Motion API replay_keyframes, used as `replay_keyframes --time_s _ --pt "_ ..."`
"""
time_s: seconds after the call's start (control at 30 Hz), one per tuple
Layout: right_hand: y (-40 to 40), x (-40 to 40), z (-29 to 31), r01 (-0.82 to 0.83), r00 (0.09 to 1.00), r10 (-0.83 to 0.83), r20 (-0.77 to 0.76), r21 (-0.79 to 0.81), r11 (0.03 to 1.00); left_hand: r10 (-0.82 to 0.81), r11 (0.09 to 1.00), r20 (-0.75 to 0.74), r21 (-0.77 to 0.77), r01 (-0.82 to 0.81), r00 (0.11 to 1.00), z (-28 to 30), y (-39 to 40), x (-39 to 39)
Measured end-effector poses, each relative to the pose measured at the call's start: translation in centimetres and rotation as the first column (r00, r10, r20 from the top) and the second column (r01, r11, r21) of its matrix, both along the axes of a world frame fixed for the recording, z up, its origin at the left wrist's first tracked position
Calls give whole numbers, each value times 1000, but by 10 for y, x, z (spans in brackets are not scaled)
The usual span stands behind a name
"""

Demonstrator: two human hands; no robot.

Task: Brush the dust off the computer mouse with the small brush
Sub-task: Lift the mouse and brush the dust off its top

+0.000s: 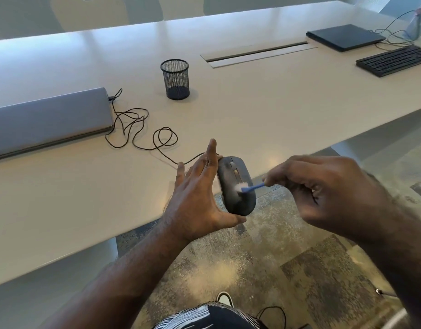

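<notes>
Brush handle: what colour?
Blue handle, white bristles; clear in the head view.

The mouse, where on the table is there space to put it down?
The table is bare between the mesh pen cup and the black keyboard, and along the near edge left of the left hand holding the mouse. It is crowded beside the closed grey laptop, where the mouse cable lies in loops.
</notes>
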State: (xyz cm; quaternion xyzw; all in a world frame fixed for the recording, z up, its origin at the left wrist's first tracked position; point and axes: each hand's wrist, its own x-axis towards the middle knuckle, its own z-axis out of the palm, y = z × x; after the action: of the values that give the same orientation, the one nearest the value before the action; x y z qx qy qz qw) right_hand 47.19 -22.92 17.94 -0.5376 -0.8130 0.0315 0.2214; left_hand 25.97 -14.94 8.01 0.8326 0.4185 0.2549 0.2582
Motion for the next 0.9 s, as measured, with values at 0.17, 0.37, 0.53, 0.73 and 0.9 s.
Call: replay_keyframes --time_s 0.17,0.37,0.53,0.73,0.9 --pt "2 8 -1 37 996 -29 -88 86 996 10 1000 7 13 -10 1000 0 -1 -1" --pt "-1 1 -4 -69 997 70 -29 35 997 28 1000 23 13 -28 999 3 1 -2" --pt "3 3 -8 -5 995 19 -103 130 991 23 1000 26 3 -23 999 4 -1 -2" --pt "2 4 -11 -11 993 22 -114 93 996 33 999 39 10 -33 999 4 -1 -2" --pt "11 11 -10 135 973 -91 -210 207 969 0 1000 48 3 0 999 2 -4 -2"
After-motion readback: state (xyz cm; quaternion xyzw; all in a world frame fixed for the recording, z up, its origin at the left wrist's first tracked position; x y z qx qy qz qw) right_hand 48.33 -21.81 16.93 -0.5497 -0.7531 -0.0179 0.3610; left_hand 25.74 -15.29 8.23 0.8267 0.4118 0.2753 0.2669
